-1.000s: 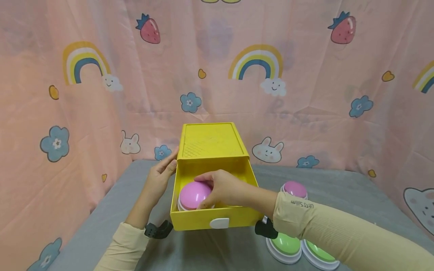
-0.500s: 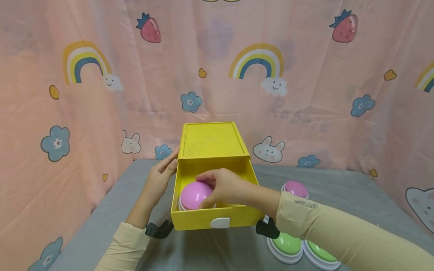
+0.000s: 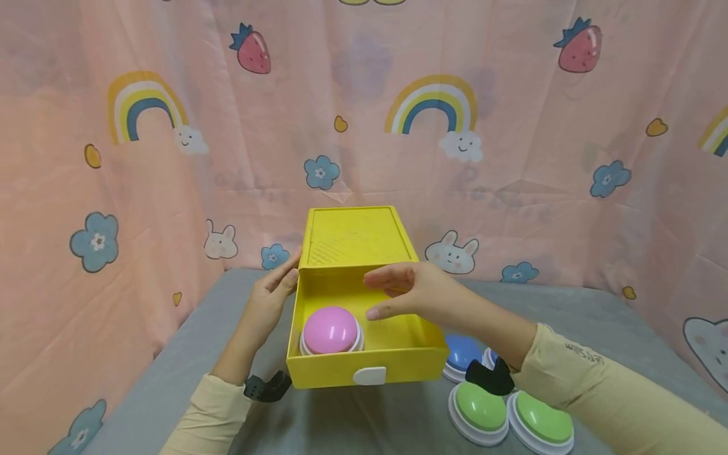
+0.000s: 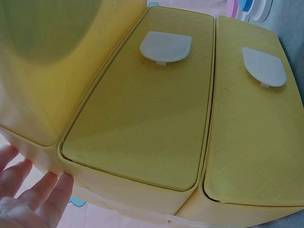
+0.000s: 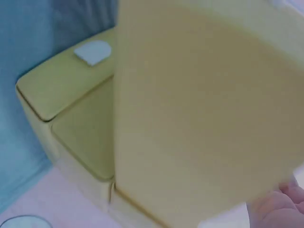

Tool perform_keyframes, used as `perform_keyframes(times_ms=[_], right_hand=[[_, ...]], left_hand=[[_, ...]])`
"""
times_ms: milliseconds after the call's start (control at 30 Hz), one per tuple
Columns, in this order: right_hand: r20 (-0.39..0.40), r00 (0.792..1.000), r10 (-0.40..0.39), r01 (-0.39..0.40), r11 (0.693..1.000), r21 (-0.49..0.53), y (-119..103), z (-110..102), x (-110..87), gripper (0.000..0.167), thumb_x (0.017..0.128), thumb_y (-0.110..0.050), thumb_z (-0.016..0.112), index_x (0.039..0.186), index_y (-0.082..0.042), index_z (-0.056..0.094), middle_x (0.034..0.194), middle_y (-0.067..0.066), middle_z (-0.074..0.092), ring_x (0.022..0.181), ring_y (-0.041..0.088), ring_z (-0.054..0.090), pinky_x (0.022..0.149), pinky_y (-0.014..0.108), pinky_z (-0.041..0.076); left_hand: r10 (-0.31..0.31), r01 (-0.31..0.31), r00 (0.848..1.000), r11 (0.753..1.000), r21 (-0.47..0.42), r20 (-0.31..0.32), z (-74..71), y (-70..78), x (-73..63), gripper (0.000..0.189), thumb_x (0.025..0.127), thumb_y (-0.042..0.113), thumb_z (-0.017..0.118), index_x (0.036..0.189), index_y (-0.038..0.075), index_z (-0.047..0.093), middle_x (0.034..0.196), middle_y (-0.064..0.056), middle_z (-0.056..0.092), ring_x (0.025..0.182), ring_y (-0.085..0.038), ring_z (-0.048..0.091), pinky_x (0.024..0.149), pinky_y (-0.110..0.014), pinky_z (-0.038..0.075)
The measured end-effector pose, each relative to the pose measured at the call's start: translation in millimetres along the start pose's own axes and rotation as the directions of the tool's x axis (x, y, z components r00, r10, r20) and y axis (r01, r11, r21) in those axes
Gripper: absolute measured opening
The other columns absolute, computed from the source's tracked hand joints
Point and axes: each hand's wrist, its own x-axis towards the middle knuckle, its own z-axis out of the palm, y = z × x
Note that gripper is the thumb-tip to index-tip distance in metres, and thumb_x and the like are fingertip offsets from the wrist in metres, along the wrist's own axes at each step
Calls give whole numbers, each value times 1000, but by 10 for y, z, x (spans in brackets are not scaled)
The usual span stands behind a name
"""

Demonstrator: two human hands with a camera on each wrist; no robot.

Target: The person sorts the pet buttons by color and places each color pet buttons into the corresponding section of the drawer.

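A yellow drawer cabinet [image 3: 359, 235] has its top drawer [image 3: 415, 363] pulled out. Inside the drawer, at the front left corner, sits a pink dome buzzer button [image 3: 331, 330] on a white base. My right hand [image 3: 435, 294] hovers over the drawer's right part, thumb and fingers spread apart, holding nothing and apart from the pink button. Against the cabinet's left side rests my left hand [image 3: 270, 300]; the left wrist view shows its straight fingers [image 4: 56, 197] touching that side. Two lower drawers, one with a white handle [image 4: 166, 47], are closed.
To the right of the cabinet, two green buzzer buttons [image 3: 481, 406] and a blue one [image 3: 463, 352] sit on the grey cloth-covered table [image 3: 188, 341]. Another blue button is partly behind my right wrist. A pink patterned curtain [image 3: 364, 170] hangs behind.
My right hand has let go of the pink buzzer button and moved up and to the right. The button stays in the drawer's left corner. My left hand has not moved.
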Motion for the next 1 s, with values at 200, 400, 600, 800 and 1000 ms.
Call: perform_keyframes(times_ms=[200, 400, 600, 800, 1000], right_hand=[[-68, 997, -26, 25, 1000, -14, 88, -210, -124, 59, 82, -38, 82, 132, -12, 64, 136, 7, 65, 133, 27, 56, 110, 44, 47], [-92, 993, -70, 70, 998, 0, 238, -414, -259, 58, 86, -35, 78, 135, -10, 62, 138, 10, 63, 136, 31, 53, 107, 46, 50], [-173, 982, -70, 63, 997, -48, 466, -624, -344, 57, 89, -37, 75, 138, -12, 59, 137, 8, 63, 134, 32, 54, 105, 48, 52], [-251, 968, -20, -3, 996, -89, 743, -800, -352, 57, 90, -43, 72, 139, -16, 59, 135, 6, 66, 125, 26, 61, 102, 47, 54], [-300, 954, -8, -27, 993, -114, 1000, -941, -345, 59, 93, -44, 67, 142, -12, 55, 139, 12, 62, 117, 10, 64, 106, 51, 50]], left_hand=[[-10, 10, 1000, 1000, 13, -14, -7, 14, -1, 49, 106, 35, 47, 153, 22, 41, 159, 0, 40, 145, -23, 42, 111, -35, 45], [-9, 9, 1000, 1000, 12, -11, -16, 9, 0, 50, 105, 37, 47, 153, 23, 41, 159, 2, 39, 145, -21, 41, 111, -36, 45], [-7, 7, 1000, 1000, 1, 3, -13, 18, -5, 51, 105, 39, 48, 153, 24, 40, 159, 6, 37, 147, -18, 38, 112, -34, 45], [-7, 7, 1000, 1000, 5, 5, -11, 20, -10, 51, 105, 38, 48, 153, 24, 40, 160, 6, 37, 147, -18, 37, 112, -35, 44], [-12, 12, 1000, 1000, 6, 6, -1, 12, -4, 52, 105, 39, 48, 154, 24, 40, 160, 5, 37, 147, -19, 37, 112, -36, 44]])
